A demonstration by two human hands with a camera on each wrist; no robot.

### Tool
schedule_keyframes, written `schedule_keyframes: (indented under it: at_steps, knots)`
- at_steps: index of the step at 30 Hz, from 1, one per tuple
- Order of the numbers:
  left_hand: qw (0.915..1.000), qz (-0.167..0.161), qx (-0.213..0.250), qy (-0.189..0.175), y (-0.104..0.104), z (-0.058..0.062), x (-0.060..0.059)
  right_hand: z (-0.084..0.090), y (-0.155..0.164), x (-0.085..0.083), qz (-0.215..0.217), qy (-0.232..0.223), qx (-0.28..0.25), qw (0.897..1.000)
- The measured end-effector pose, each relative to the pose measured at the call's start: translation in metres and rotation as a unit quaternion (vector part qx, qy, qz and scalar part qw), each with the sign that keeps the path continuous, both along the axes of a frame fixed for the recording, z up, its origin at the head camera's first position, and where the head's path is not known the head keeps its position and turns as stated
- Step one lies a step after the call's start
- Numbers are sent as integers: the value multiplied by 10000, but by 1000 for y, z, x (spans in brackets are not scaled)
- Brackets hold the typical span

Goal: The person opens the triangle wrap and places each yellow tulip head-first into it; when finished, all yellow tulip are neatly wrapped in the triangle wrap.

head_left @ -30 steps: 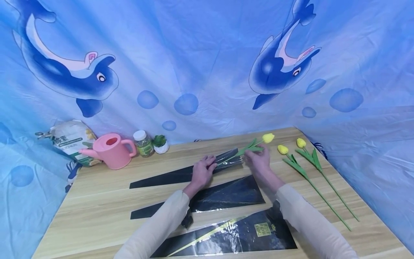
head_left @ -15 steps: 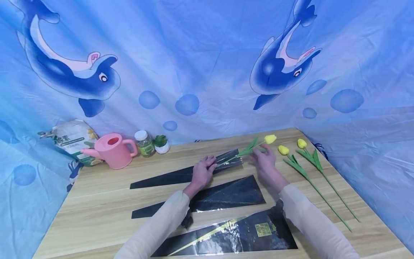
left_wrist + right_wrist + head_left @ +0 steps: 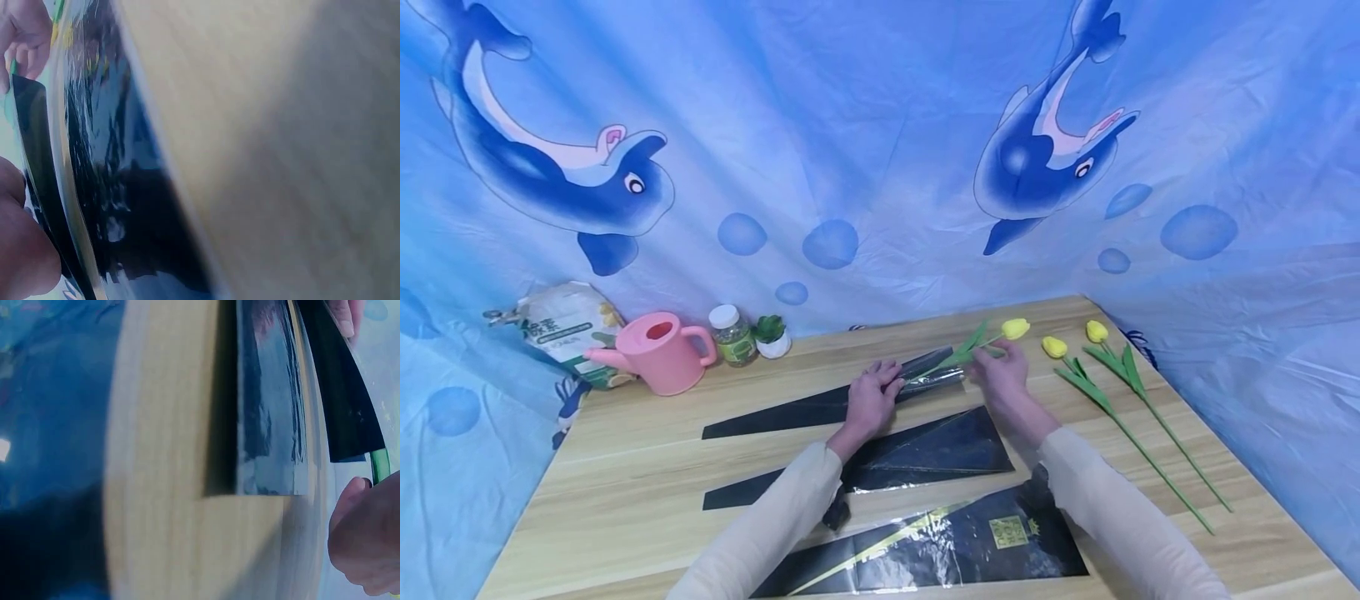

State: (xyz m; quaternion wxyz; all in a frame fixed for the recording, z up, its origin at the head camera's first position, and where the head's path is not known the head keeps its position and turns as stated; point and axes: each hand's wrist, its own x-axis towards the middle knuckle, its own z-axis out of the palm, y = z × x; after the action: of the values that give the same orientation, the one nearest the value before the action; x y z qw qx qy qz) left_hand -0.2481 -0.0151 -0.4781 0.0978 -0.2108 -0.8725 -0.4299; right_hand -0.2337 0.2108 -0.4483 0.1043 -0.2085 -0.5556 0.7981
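Yellow artificial tulip (image 3: 964, 354) at the far side of the table: the right hand (image 3: 1003, 377) pinches it among its green leaves, thumb and fingers closed in, the bloom standing clear just beyond the fingertips. Its stem runs down to the open end of the far black wrapper (image 3: 797, 414), though I can't tell how much of it lies inside. Across that wrapper the left hand (image 3: 870, 402) holds on, fingers bent over it and thumb on the near side; the wrapper's dark back layer stands raised from its clear front.

Below the forearms lie a middle black wrapper (image 3: 932, 454) and a near black wrapper (image 3: 940, 546), the latter printed with a gold square and stripe. To the right, two yellow tulips rest side by side, the inner tulip (image 3: 1088, 386) and the outer tulip (image 3: 1127, 375), blooms pointing away from the person. Back left on the wooden table (image 3: 617, 467) stand a pink watering can (image 3: 666, 358), a white-capped jar (image 3: 733, 336) and a potted succulent (image 3: 771, 336), with a printed bag (image 3: 567, 325) behind the can. Dolphins decorate the blue curtain (image 3: 880, 167).
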Motion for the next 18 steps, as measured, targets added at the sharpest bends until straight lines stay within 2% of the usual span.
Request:
schedule_keyframes:
  at_steps: [5, 8, 18]
  knots:
    - [9999, 2, -100, 75, 4, 1, 1, -2, -4, 0, 99, 114, 92, 9998]
    - [9998, 43, -121, 150, 6, 2, 1, -3, -3, 1, 290, 75, 341, 9990]
    - [9990, 122, -180, 391, 13, 5, -1, -8, 1, 6, 893, 182, 546, 9943]
